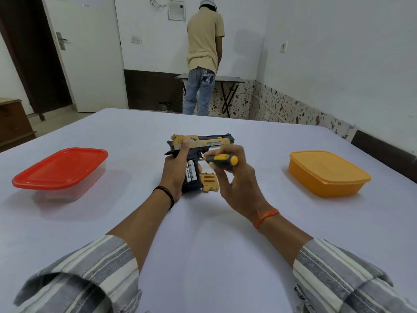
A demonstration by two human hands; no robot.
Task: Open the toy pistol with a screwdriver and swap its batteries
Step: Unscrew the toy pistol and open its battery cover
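A black and gold toy pistol (212,143) stands on its grip on the table, muzzle pointing right. My left hand (174,170) grips its handle, thumb up by the hammer. The grip side is uncovered and two white batteries (191,175) show inside. The gold grip cover (210,182) lies flat on the table just right of the handle. My right hand (234,177) holds a screwdriver with a yellow and black handle (223,161), its tip pointing left toward the top of the battery bay; the tip itself is hard to see.
A clear box with a red lid (61,170) sits at the left, an orange lidded box (327,172) at the right. The table (203,233) has a pale cloth. A person (204,55) stands at a small table by the far wall, back turned.
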